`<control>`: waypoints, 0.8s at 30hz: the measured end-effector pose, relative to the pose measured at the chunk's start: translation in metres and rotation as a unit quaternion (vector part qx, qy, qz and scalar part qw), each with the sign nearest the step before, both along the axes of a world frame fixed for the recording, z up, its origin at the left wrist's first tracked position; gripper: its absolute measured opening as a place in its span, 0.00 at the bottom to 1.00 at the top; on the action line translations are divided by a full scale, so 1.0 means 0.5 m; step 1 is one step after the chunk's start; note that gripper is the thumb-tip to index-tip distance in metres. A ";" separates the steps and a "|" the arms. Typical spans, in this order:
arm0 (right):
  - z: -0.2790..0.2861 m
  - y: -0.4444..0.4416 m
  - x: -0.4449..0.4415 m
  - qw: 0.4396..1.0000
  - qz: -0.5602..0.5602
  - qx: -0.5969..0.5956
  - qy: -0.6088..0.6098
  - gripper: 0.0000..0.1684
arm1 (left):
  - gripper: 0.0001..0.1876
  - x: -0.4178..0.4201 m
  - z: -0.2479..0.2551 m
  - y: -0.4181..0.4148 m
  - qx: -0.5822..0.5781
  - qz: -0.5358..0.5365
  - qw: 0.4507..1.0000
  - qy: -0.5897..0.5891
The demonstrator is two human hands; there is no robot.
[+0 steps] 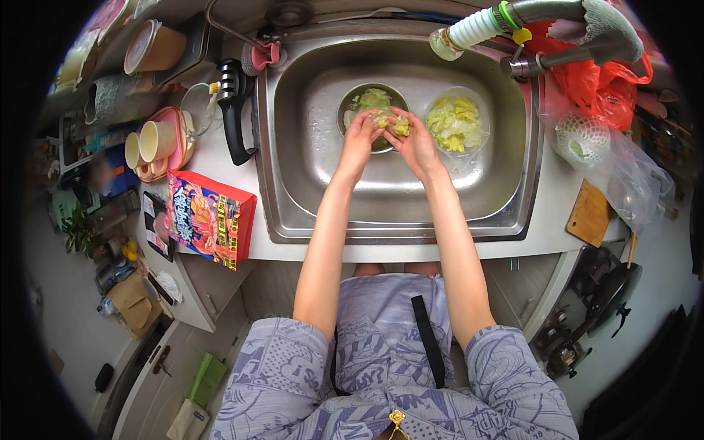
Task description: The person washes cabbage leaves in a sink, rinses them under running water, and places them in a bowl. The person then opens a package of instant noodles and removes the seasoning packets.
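Observation:
Both hands are over a round metal bowl (345, 104) standing in the stainless steel sink (308, 165). My left hand (361, 132) is at the bowl's middle, its fingertips on pale green leaf pieces. My right hand (411, 135) holds a small yellow-green clump of cut leafy vegetable (402, 125), perhaps cabbage or lettuce. The fingertips of the two hands nearly meet. More pale leaves (374, 99) lie in the bowl behind them, apparently in water. To the right of the bowl, a clear plastic bowl or bag (482, 115) holds a heap of chopped leaves (454, 124).
A faucet with a white ribbed hose (476, 27) reaches over the sink's back right. Left of the sink are a black knife sharpener (234, 110), cream cups (157, 140) and a colourful printed bag (212, 217). A red plastic bag (594, 88) and a wooden board (588, 214) are at right.

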State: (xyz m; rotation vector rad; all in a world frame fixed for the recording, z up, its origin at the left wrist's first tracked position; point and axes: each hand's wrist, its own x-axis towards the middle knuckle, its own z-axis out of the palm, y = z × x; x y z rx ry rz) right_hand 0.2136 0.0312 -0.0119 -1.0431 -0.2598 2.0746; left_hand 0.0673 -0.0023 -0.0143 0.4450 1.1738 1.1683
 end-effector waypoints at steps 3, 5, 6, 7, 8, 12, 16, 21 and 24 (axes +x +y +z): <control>0.019 -0.007 0.007 0.999 -0.030 -0.013 0.040 0.21 | 0.22 0.020 0.020 0.000 0.040 -0.047 0.991 0.118; 0.029 -0.011 0.014 0.999 -0.030 0.006 0.019 0.20 | 0.23 0.038 0.033 -0.007 0.121 -0.116 0.943 0.287; 0.030 -0.014 0.021 0.999 -0.041 0.022 -0.014 0.19 | 0.24 0.055 0.037 -0.010 0.135 -0.130 0.951 0.247; 0.024 -0.017 0.032 0.997 -0.054 0.037 -0.047 0.18 | 0.23 0.067 0.064 -0.010 0.124 -0.129 0.959 0.221; 0.019 -0.019 0.045 0.993 -0.067 0.052 -0.081 0.17 | 0.23 0.076 0.092 -0.010 0.112 -0.127 0.966 0.195; 0.017 -0.009 0.106 0.925 -0.097 0.156 -0.334 0.17 | 0.20 0.050 0.085 -0.015 0.085 -0.055 0.920 0.379; 0.019 0.003 0.144 0.625 -0.008 0.321 -0.711 0.18 | 0.22 0.015 0.015 -0.021 0.112 -0.071 0.835 0.534; 0.053 0.007 0.101 0.561 0.047 0.424 -0.710 0.20 | 0.22 0.017 -0.056 -0.005 0.134 -0.132 0.752 0.631; 0.030 0.004 0.053 0.689 0.130 0.436 -0.565 0.21 | 0.14 0.012 -0.089 0.015 0.060 -0.175 0.771 0.610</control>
